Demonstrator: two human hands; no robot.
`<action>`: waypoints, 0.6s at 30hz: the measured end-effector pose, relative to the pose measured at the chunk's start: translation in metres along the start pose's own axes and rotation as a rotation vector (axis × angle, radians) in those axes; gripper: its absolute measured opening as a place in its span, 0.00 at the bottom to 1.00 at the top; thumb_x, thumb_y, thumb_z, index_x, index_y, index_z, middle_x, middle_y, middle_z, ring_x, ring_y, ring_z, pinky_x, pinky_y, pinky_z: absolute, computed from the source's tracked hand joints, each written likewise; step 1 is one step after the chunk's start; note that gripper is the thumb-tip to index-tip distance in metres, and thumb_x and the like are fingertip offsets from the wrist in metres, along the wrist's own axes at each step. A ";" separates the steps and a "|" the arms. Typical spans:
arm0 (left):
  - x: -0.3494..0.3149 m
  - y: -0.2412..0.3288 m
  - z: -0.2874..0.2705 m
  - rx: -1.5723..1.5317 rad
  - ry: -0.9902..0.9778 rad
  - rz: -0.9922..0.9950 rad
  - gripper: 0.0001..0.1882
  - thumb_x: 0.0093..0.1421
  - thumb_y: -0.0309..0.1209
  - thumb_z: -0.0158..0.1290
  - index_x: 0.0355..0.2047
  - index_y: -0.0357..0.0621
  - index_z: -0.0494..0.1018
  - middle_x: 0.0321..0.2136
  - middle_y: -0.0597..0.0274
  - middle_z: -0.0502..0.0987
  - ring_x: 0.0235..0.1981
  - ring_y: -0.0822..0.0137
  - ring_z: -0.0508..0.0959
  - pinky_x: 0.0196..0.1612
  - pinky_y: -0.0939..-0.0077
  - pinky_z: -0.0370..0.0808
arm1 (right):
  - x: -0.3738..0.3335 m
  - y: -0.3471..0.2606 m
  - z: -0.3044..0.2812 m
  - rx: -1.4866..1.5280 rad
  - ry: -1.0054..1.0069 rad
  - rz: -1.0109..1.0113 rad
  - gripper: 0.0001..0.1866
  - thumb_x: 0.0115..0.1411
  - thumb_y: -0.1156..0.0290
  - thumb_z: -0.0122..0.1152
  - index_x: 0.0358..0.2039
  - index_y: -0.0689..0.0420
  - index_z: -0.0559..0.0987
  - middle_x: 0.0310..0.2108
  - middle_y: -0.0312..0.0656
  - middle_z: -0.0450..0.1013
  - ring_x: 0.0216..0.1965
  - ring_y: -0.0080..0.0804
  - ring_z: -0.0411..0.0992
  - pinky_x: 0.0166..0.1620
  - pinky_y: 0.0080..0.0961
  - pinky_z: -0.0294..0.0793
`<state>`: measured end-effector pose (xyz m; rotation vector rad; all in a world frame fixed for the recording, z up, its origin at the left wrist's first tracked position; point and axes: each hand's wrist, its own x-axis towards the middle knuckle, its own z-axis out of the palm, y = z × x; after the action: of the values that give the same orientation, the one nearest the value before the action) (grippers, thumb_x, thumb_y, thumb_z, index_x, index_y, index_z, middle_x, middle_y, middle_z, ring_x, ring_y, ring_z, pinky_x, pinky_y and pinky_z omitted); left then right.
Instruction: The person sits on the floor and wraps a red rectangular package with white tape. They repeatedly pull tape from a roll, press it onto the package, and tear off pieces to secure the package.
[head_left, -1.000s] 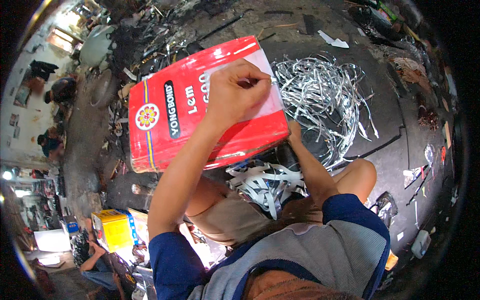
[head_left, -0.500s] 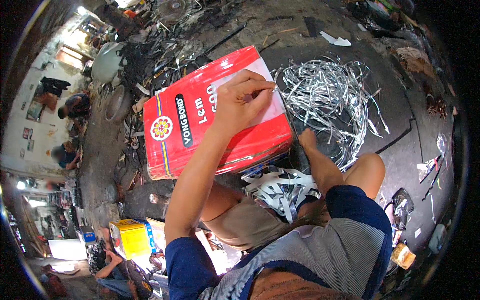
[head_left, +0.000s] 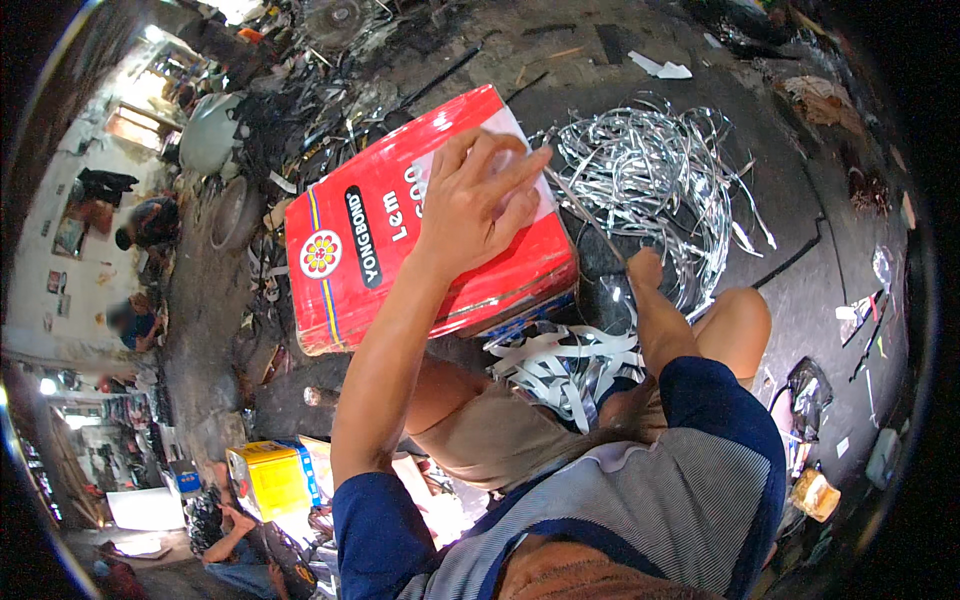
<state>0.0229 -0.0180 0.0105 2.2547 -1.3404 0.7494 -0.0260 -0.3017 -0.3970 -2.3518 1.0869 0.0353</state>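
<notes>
From where I stand, nearest is the seated person's grey striped shirt [head_left: 650, 480] with its navy sleeves, then the brown shorts [head_left: 490, 435] over folded legs. Between the legs lies a loose heap of flat white strips [head_left: 560, 365], a few of them shiny. Just past that heap, the right hand [head_left: 645, 268] is closed in a fist around the lower end of a thin strip [head_left: 600, 232], which slants up and leftward to the edge of a red box [head_left: 395, 265]. The box sits tilted in front of the person, left of the right hand, its face marked with a flower badge, a striped band and a pale panel. Over that panel hangs the left hand [head_left: 470, 195], fingers loosely parted, a gap showing between thumb and forefinger; I can't tell whether it touches the surface. Right beside the box, on the dark floor [head_left: 780, 215], spreads a big tangle of silvery strips [head_left: 655, 170]. Off to the left stands a yellow box [head_left: 272, 482] with a blue edge, and off to the right a black plastic bag [head_left: 808, 392]. Farther out I see white scraps [head_left: 660, 68] and, by the pale wall [head_left: 90, 270], two people in dark clothes
</notes>
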 end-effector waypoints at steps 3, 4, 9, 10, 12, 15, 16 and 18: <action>0.004 -0.005 0.010 0.008 -0.018 -0.001 0.22 0.53 0.40 0.59 0.49 0.55 0.82 0.49 0.54 0.76 0.55 0.49 0.70 0.60 0.56 0.65 | -0.002 0.022 -0.015 0.074 0.163 0.120 0.13 0.60 0.67 0.56 0.36 0.62 0.83 0.39 0.58 0.81 0.42 0.57 0.80 0.43 0.47 0.80; 0.005 -0.008 0.015 -0.008 -0.005 0.009 0.23 0.53 0.41 0.61 0.51 0.58 0.81 0.52 0.52 0.75 0.56 0.48 0.71 0.61 0.55 0.65 | 0.000 0.026 -0.018 0.073 0.184 0.121 0.13 0.60 0.67 0.56 0.35 0.63 0.83 0.39 0.58 0.81 0.42 0.58 0.80 0.43 0.47 0.80; -0.018 -0.023 0.004 -0.060 -0.014 -0.066 0.23 0.56 0.44 0.61 0.53 0.59 0.80 0.54 0.52 0.75 0.56 0.48 0.72 0.59 0.55 0.69 | -0.016 -0.023 -0.026 0.017 -0.005 -0.048 0.13 0.61 0.66 0.57 0.35 0.63 0.83 0.38 0.57 0.81 0.41 0.58 0.80 0.43 0.47 0.80; -0.019 -0.021 -0.001 -0.044 -0.012 -0.071 0.23 0.57 0.44 0.61 0.53 0.59 0.79 0.54 0.53 0.74 0.56 0.48 0.73 0.58 0.56 0.70 | -0.021 -0.037 -0.022 0.091 -0.068 -0.014 0.13 0.61 0.65 0.57 0.35 0.63 0.83 0.38 0.57 0.81 0.41 0.58 0.80 0.43 0.47 0.80; 0.038 0.026 0.039 -0.303 -0.019 0.001 0.25 0.59 0.45 0.58 0.56 0.54 0.77 0.55 0.50 0.73 0.58 0.47 0.72 0.60 0.55 0.69 | 0.063 0.116 -0.034 0.400 0.182 0.545 0.22 0.59 0.55 0.53 0.26 0.63 0.84 0.31 0.59 0.80 0.38 0.51 0.81 0.44 0.43 0.78; -0.002 -0.002 0.005 -0.090 -0.114 -0.124 0.27 0.60 0.47 0.58 0.59 0.56 0.74 0.58 0.51 0.72 0.59 0.47 0.71 0.60 0.56 0.69 | -0.062 0.004 0.022 -0.140 -0.060 0.017 0.28 0.59 0.60 0.56 0.55 0.66 0.74 0.56 0.62 0.71 0.54 0.57 0.74 0.57 0.48 0.74; -0.006 -0.008 0.008 -0.082 -0.059 -0.099 0.25 0.59 0.46 0.59 0.56 0.57 0.77 0.56 0.53 0.73 0.57 0.49 0.72 0.59 0.57 0.71 | -0.084 0.005 0.023 -0.348 -0.126 -0.127 0.29 0.59 0.62 0.59 0.58 0.65 0.72 0.59 0.62 0.69 0.57 0.58 0.73 0.58 0.48 0.74; -0.017 -0.017 0.000 -0.058 -0.006 -0.090 0.22 0.58 0.45 0.61 0.53 0.59 0.79 0.55 0.56 0.74 0.55 0.51 0.74 0.57 0.59 0.72 | -0.120 -0.009 0.014 -0.098 -0.372 -0.018 0.28 0.57 0.65 0.63 0.57 0.62 0.73 0.58 0.61 0.70 0.57 0.54 0.74 0.58 0.47 0.74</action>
<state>0.0316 0.0010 -0.0019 2.2572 -1.2389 0.6651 -0.0979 -0.2069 -0.3756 -2.3151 0.8958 0.5084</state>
